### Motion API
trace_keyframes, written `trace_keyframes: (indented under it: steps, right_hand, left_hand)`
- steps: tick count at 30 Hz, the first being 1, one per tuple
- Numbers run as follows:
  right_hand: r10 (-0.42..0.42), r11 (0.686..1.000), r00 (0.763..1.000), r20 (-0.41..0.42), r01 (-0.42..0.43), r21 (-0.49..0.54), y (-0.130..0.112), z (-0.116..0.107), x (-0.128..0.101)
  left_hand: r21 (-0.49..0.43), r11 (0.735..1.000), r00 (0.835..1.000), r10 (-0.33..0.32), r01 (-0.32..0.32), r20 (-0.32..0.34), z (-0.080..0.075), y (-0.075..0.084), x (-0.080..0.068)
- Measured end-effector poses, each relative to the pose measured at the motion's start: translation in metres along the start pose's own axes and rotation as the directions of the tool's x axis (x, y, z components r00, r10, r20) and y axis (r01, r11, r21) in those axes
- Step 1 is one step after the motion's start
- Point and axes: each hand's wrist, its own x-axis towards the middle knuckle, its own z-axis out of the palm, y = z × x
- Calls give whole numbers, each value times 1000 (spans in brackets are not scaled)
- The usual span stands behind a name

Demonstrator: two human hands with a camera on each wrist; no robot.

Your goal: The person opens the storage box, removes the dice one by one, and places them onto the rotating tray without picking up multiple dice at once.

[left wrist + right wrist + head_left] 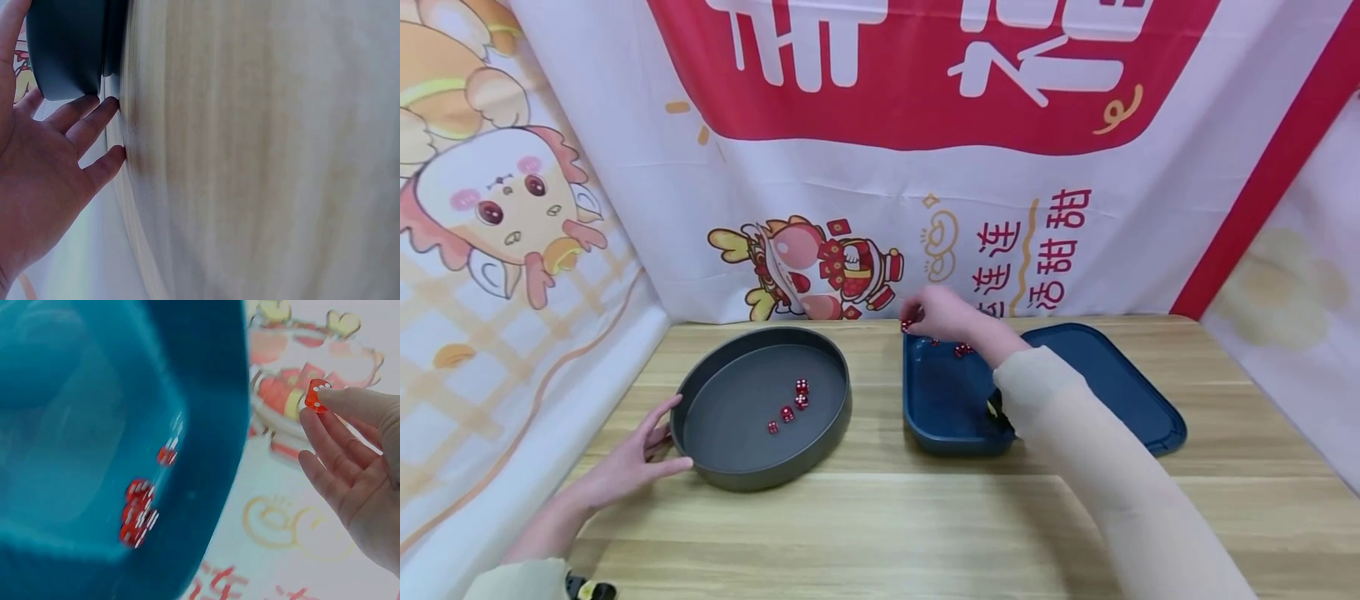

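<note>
Red die (317, 395) pinched at right hand (942, 314) fingertips, above blue tray (1105, 379) far edge.

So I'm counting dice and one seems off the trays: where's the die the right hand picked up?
The red die is pinched at the tips of the right hand, above the far left corner of the blue tray, in front of the banner.

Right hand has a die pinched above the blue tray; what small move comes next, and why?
Probably carry the red die left over the round grey pan and release. Four dice already lie there, the left hand touches its rim, and the right hand is lifted off the blue tray.
</note>
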Motion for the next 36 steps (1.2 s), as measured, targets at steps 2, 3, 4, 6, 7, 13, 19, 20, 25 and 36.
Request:
trace_keyframes:
  steps: [2,3,4,6,7,13,19,20,25,36]
  right_hand:
    - [-30,1000,1000,4,30,-1,-11,5,2]
    - [-46,999,999,11,46,4,-17,7,3]
    - [-63,998,998,19,63,9,-23,10,4]
    - [-106,994,994,34,105,23,-35,17,6]
    - [-127,991,991,43,126,35,-41,21,7]
    - [-210,974,973,94,201,101,-74,45,14]
    - [-212,976,968,132,202,81,-95,70,24]
    - [-206,977,969,135,196,85,-97,75,26]
    - [-185,978,975,121,171,115,-103,97,36]
    - [-110,986,994,17,107,125,-96,139,55]
  left_hand:
    - [0,1000,1000,-1,1,0,0,-1,0]
    - [3,1000,1000,-3,3,0,0,-1,0]
    - [7,1000,1000,-4,4,0,0,-1,0]
    - [12,1000,1000,-6,6,-1,-1,-2,-1]
    - [11,1000,1000,-6,6,-2,-1,-2,-1]
    - [-5,1000,1000,2,-2,1,-3,-4,-2]
    - [11,1000,1000,-7,7,0,-4,-5,-2]
    - [14,1000,1000,-8,8,-1,-4,-5,-2]
    - [18,1000,1000,-14,14,6,-3,-4,-1]
    - [14,1000,1000,-14,14,6,-2,-3,0]
